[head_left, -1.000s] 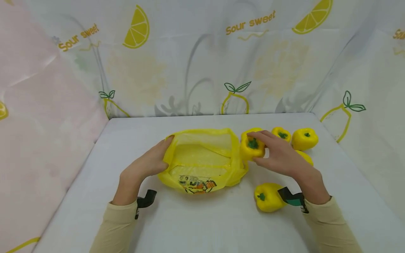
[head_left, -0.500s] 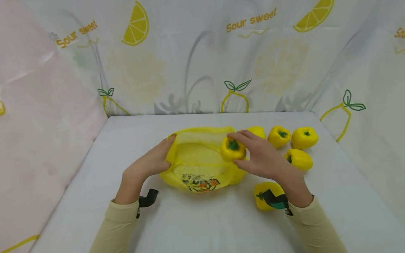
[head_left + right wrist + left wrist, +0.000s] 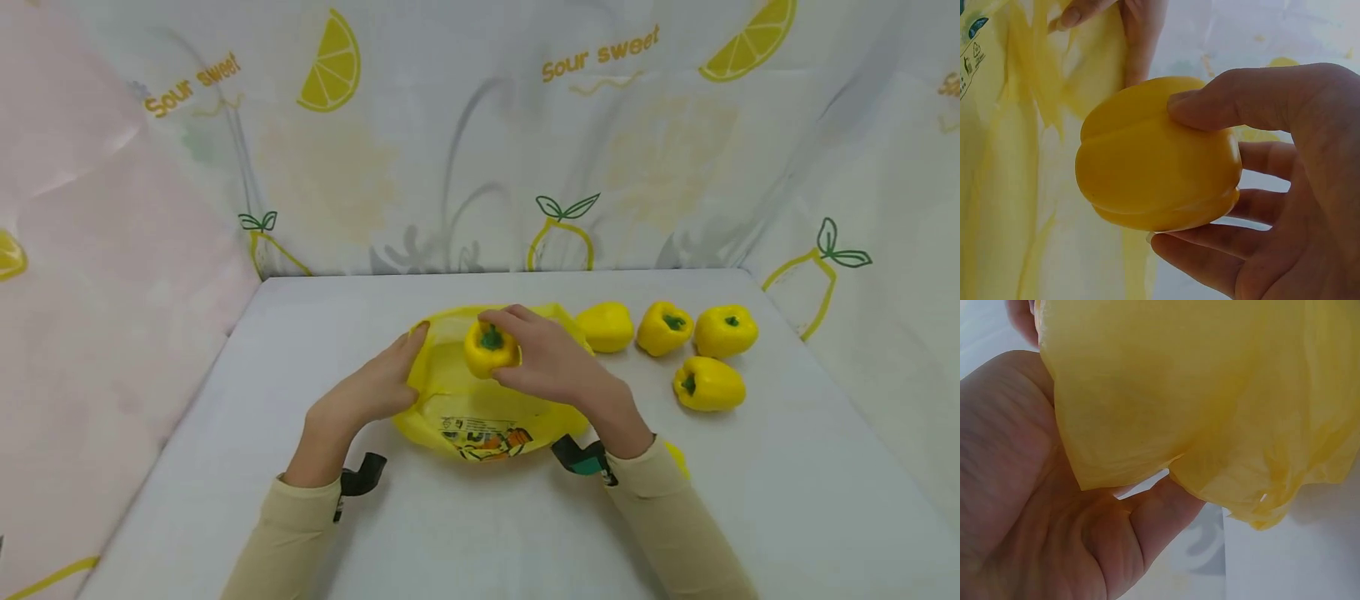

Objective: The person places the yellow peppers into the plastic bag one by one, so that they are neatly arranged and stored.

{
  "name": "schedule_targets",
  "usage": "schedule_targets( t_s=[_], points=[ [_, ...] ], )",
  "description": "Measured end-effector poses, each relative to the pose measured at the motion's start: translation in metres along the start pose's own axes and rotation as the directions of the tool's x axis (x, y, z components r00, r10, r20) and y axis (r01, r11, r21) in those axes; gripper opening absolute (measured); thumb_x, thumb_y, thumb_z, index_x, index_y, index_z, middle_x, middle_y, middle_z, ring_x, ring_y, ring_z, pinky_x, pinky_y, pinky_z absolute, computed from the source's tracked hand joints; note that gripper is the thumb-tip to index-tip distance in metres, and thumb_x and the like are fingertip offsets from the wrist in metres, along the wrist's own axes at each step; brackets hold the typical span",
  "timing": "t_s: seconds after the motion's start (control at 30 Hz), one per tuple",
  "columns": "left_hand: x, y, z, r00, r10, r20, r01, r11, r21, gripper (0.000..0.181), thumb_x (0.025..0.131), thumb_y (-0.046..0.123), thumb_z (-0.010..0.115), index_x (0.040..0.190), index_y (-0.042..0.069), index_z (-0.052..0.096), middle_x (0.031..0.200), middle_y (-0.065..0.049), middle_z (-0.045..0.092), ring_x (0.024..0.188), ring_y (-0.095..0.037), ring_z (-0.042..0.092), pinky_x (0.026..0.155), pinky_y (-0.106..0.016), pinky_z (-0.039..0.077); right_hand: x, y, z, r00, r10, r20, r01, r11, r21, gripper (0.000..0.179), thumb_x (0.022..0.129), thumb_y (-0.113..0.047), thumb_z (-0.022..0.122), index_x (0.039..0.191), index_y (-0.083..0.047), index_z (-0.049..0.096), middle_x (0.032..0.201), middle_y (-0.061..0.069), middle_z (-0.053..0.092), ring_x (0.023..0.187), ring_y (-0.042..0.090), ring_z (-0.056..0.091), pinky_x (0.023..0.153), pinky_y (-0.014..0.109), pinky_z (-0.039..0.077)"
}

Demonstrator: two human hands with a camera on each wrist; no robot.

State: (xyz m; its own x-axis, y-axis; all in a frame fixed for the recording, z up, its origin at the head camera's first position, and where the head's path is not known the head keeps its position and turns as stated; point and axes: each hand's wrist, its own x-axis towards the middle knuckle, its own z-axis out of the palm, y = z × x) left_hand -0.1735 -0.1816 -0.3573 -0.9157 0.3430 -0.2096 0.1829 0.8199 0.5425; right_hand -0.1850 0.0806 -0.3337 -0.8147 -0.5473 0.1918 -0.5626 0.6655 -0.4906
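My right hand [image 3: 551, 354] grips a yellow bell pepper [image 3: 490, 347] with its green stem facing me, above the mouth of a yellow plastic bag [image 3: 487, 437]. In the right wrist view the thumb lies on one side of the pepper [image 3: 1154, 162] and fingers curl around the other. My left hand [image 3: 367, 385] holds the bag's left rim, thumb and fingers spread apart along it. The left wrist view shows the thin bag [image 3: 1166, 394] draped over the left hand [image 3: 1079, 506], hiding some fingertips.
Several more yellow bell peppers lie right of the bag, one at the back [image 3: 606, 327] against its edge and another [image 3: 709, 383] on its side. My right sleeve partly covers one pepper [image 3: 677, 458]. A lemon-printed curtain [image 3: 480, 150] stands behind the white table [image 3: 480, 533].
My right hand has carried the pepper leftward from beside the bag to over its mouth. The peppers behind it have come into view. My left hand keeps its hold on the rim.
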Motion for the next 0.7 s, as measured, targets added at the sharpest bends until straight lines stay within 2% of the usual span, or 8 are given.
schedule_targets(
  t_s=[0.17,0.33,0.47,0.57,0.7],
  points=[
    [0.002,-0.001,0.002,1.000,0.015,-0.002,-0.015,0.999,0.031,0.095,0.081,-0.002,0.051,0.161,0.014,0.002,0.166,-0.018,0.013,0.149,-0.033,0.027,0.120,-0.054,0.028,0.017,-0.006,0.019,1.000,0.021,0.014,-0.021,1.000,-0.002,0.065,0.080,-0.018,0.070,0.142,-0.017,0.051,0.130,0.002,0.058,0.101,0.017,0.057,0.091,0.033,0.052],
    [0.003,-0.002,0.003,0.999,0.036,-0.015,-0.036,0.999,0.033,0.095,0.081,-0.003,0.051,0.161,0.013,0.003,0.165,-0.016,0.019,0.133,-0.029,0.040,0.113,-0.050,0.037,0.029,-0.008,0.038,0.998,0.027,0.050,-0.030,0.998,0.046,0.066,0.081,-0.014,0.069,0.144,-0.014,0.049,0.138,0.007,0.055,0.110,0.021,0.058,0.099,0.037,0.051],
    [0.003,-0.002,0.004,0.999,0.044,-0.014,-0.044,0.999,0.030,0.095,0.082,-0.003,0.051,0.161,0.012,0.002,0.164,-0.017,0.020,0.134,-0.029,0.040,0.114,-0.051,0.036,0.035,0.000,0.054,0.998,0.036,0.055,-0.042,0.994,0.105,0.066,0.082,-0.010,0.070,0.145,-0.012,0.047,0.141,0.010,0.053,0.117,0.023,0.057,0.103,0.039,0.049],
    [0.003,-0.002,0.004,0.999,0.042,-0.010,-0.041,0.999,0.032,0.095,0.082,-0.003,0.052,0.161,0.012,0.002,0.165,-0.018,0.017,0.143,-0.031,0.035,0.118,-0.053,0.033,0.039,0.007,0.065,0.999,0.035,0.032,-0.039,0.990,0.133,0.065,0.084,-0.009,0.071,0.145,-0.010,0.047,0.143,0.012,0.052,0.123,0.025,0.056,0.107,0.039,0.048],
    [0.004,-0.001,0.005,0.999,0.044,-0.006,-0.044,0.998,0.036,0.094,0.082,-0.005,0.051,0.161,0.011,0.003,0.165,-0.020,0.017,0.144,-0.033,0.035,0.117,-0.053,0.033,0.043,0.011,0.075,0.999,0.037,0.000,-0.037,0.987,0.155,0.062,0.088,-0.010,0.071,0.145,-0.008,0.047,0.144,0.013,0.050,0.129,0.028,0.054,0.111,0.040,0.045]
  ],
)
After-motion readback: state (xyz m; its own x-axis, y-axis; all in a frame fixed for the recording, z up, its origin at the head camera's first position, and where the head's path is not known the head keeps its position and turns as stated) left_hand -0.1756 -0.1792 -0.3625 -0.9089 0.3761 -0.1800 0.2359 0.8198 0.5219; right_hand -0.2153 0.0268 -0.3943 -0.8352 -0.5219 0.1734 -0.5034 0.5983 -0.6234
